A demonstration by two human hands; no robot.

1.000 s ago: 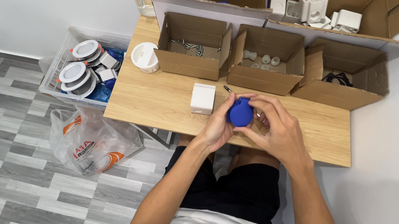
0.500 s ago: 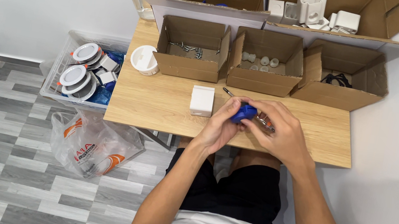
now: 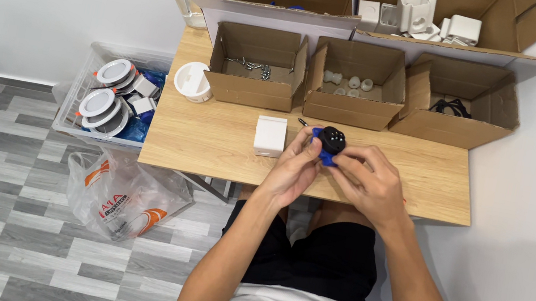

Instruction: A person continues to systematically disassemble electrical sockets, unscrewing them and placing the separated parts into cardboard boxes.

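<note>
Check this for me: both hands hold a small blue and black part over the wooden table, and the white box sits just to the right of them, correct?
Not quite. The head view shows the white box left of the hands, not right. The left hand and right hand do hold the blue and black part over the wooden table.

blue part (image 3: 330,141) turned over, black underside now up.

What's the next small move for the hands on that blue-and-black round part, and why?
Probably steady the part and press or seat it. Both the left hand and right hand grip the blue-and-black round part just above the wooden table, its black face up, and neither hand is free to reach for the screw box.
</note>
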